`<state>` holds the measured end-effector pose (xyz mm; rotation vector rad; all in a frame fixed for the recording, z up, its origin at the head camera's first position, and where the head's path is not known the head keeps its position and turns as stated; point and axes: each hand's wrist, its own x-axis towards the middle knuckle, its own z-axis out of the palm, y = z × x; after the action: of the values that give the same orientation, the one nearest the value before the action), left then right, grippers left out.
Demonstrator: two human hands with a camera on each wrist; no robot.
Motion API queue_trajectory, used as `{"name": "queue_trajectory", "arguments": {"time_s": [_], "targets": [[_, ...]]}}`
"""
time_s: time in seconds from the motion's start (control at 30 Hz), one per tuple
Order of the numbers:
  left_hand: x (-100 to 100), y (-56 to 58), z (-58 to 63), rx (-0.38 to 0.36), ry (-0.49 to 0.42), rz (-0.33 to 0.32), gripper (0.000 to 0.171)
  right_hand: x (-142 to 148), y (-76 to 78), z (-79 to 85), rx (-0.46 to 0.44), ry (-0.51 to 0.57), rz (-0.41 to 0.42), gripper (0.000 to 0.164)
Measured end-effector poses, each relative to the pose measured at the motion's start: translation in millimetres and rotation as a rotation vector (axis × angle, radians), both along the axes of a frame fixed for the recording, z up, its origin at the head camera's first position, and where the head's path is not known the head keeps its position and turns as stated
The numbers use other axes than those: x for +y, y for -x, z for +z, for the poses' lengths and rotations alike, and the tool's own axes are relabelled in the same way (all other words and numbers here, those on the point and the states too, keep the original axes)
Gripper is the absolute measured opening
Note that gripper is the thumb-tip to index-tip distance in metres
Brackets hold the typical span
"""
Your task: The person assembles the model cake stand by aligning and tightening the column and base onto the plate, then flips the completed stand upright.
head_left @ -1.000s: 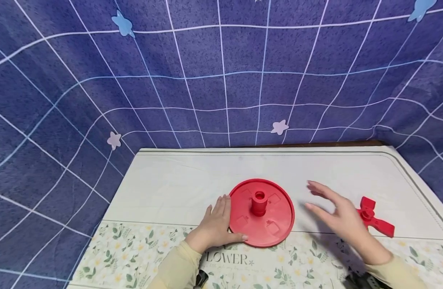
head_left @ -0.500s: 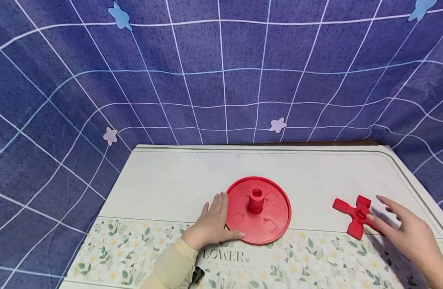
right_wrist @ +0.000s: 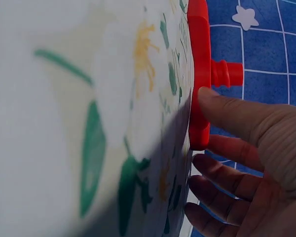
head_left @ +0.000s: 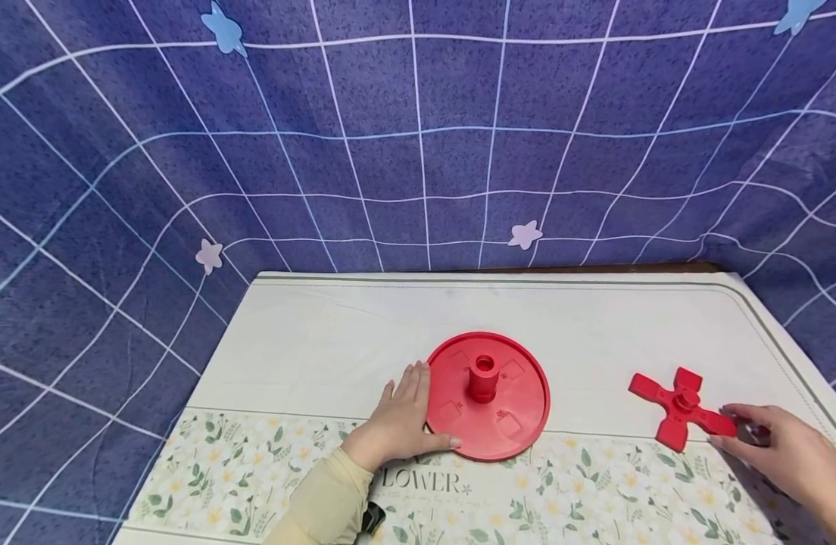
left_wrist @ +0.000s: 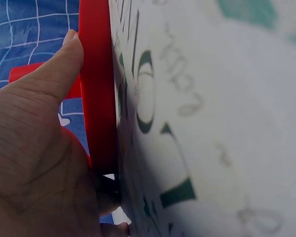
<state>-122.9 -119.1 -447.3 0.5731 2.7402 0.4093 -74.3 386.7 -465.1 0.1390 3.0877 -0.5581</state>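
A round red plastic disc [head_left: 506,424] with a raised rim and a hollow upright post [head_left: 483,378] lies on the table. Against its left edge rests my left hand [head_left: 397,428], fingers straight along the side and thumb at the near rim. The left wrist view has that thumb [left_wrist: 64,64] against the disc's red edge [left_wrist: 98,98]. Further right lies a red four-armed cross-shaped piece [head_left: 682,409] with a short ridged peg [right_wrist: 227,74] in its middle. My right hand [head_left: 793,454] pinches the end of its right arm between thumb and fingers.
A white table cover [head_left: 336,341] with a flowered front band [head_left: 254,469] lies under everything. Behind and to the left hangs a dark blue gridded cloth [head_left: 391,166] with stars. Bare white cover lies between disc and cross piece.
My right hand has moved right from beside the disc, over the cross piece, and now pinches its right arm. My left hand stays at the disc; the view has shifted slightly.
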Motion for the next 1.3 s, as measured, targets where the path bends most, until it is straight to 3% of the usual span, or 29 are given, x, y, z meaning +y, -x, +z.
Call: {"name": "queue_trajectory", "arguments": {"time_s": [0.3,0.6,0.87,1.3], "targets": [[0.7,0.2,0.4,-0.006,-0.002,0.002,0.120,-2.3,0.4,-0.4,0.022,-0.045,0.022,0.033],[0.7,0.3,-0.6,-0.002,0.007,-0.001,0.121,-2.1,-1.1,-1.4,0.020,-0.032,0.028,0.029],[0.1,-0.3,0.9,-0.007,-0.005,0.005,0.120,-5.4,-4.8,2.9,-0.016,0.094,-0.002,0.033],[0.8,-1.2,1.7,-0.010,-0.010,0.008,0.119,-18.4,-9.6,18.7,0.103,0.098,0.003,0.033]]}}
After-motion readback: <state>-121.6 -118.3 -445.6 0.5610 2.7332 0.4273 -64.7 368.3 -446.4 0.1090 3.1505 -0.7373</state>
